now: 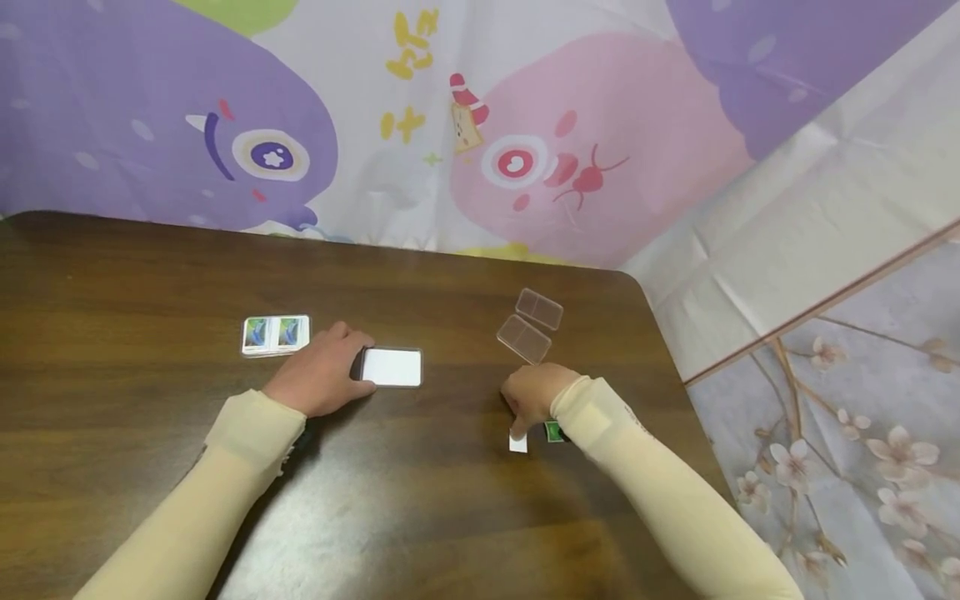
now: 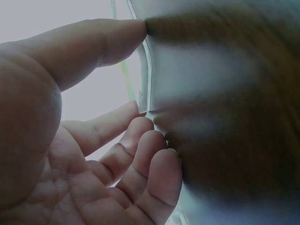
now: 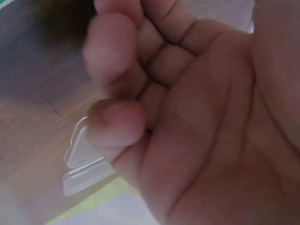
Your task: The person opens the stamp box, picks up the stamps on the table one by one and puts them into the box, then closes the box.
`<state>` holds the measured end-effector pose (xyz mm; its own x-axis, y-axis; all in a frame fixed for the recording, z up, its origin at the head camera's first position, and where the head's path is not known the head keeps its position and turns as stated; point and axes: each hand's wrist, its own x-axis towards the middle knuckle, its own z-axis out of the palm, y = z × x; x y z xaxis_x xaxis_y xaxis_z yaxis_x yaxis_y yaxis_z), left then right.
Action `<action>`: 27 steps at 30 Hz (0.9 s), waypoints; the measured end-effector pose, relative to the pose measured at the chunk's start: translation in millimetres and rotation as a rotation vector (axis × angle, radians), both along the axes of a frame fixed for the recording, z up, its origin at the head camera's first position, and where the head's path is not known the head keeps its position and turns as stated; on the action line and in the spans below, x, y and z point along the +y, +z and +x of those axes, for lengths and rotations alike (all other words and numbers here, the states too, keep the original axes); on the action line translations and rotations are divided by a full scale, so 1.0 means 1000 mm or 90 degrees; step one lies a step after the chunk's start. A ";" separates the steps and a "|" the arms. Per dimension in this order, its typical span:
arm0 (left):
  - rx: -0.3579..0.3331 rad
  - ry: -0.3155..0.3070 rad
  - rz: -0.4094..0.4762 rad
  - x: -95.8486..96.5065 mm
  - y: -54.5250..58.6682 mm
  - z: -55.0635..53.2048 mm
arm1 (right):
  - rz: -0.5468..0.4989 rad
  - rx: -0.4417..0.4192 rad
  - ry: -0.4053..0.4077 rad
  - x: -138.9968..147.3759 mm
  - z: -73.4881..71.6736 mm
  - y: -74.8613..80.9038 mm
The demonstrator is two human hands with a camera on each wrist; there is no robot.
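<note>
My left hand (image 1: 322, 371) holds a clear plastic case (image 1: 420, 368) by its left end, thumb on the near edge and fingers on the far one. A blank white sheet (image 1: 393, 367) fills that case. In the left wrist view the thumb (image 2: 117, 40) and index fingertip lie along the clear rim. My right hand (image 1: 538, 393) is low over the table, its fingertips on a small white card (image 1: 518, 444). The right wrist view shows several curled fingers (image 3: 112, 51), with the card hidden. A small green card (image 1: 553, 431) lies close to the right wrist.
Two transparent divided case halves (image 1: 540, 308) lie beyond my right hand. Left of my left hand rests another clear case (image 1: 275, 335) with two matching pictures. The brown wooden table (image 1: 390, 517) ends at a cartoon-printed cloth (image 1: 600, 200) behind and a flowered panel at right.
</note>
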<state>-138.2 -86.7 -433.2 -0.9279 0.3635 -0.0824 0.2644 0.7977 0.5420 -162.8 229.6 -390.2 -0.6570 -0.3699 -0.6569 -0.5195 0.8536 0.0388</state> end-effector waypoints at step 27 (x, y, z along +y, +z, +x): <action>-0.008 0.001 -0.004 0.002 -0.002 -0.001 | -0.184 0.113 -0.063 0.003 -0.031 -0.018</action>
